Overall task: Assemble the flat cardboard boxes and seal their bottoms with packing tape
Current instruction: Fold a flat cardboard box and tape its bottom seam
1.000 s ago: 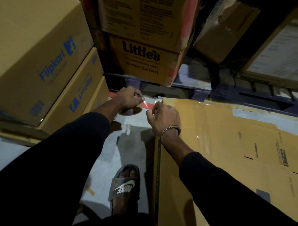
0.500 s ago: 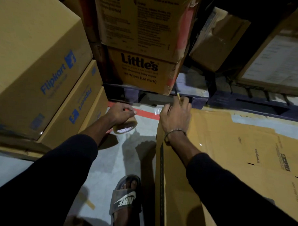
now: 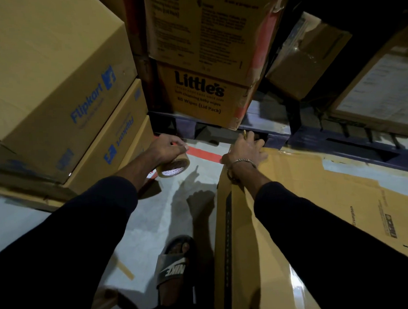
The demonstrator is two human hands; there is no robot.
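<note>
My left hand [image 3: 169, 147] grips the tape roll [image 3: 174, 167], parked clear; my right hand [image 3: 245, 149] lies with relaxed fingers pressing the tape end onto the box [image 3: 293, 220].

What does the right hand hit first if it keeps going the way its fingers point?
Probably the dark pallet edge under the Little's box. The right hand lies on the cardboard box, fingers aimed at that gap; how far off it is cannot be told.

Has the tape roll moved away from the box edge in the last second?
Yes. The left hand has carried the tape roll left, away from the box edge, toward the Flipkart stack.
</note>
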